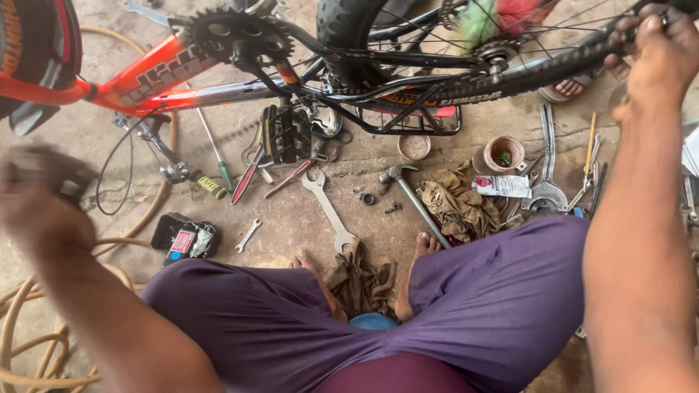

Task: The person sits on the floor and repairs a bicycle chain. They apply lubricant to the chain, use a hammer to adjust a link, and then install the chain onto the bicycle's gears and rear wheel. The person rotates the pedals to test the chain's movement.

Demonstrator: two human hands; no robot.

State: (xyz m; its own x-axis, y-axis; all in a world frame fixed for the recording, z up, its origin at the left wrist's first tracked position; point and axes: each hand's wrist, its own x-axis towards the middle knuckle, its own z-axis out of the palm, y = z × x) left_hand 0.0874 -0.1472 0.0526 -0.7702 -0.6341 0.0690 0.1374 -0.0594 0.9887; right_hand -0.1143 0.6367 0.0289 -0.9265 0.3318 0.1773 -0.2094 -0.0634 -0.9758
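Note:
An orange and black bicycle [182, 69] lies upside down before me, its chainring [237, 33] and pedal [285, 133] at centre top and its rear wheel [451, 29] at the upper right. My right hand [655, 54] is raised at the top right, fingers closed on the black frame tube by the wheel. Blurred at the left edge, my left hand [40, 196] grips a dark object that I cannot make out. I sit cross-legged in purple trousers [473, 306] with bare feet.
Tools litter the concrete floor: a large spanner [328, 211], a small spanner [247, 236], a hammer [415, 200], screwdrivers [218, 156], pliers [546, 182], rags [455, 204], small bowls [502, 153]. A tan hose [29, 320] coils at the lower left.

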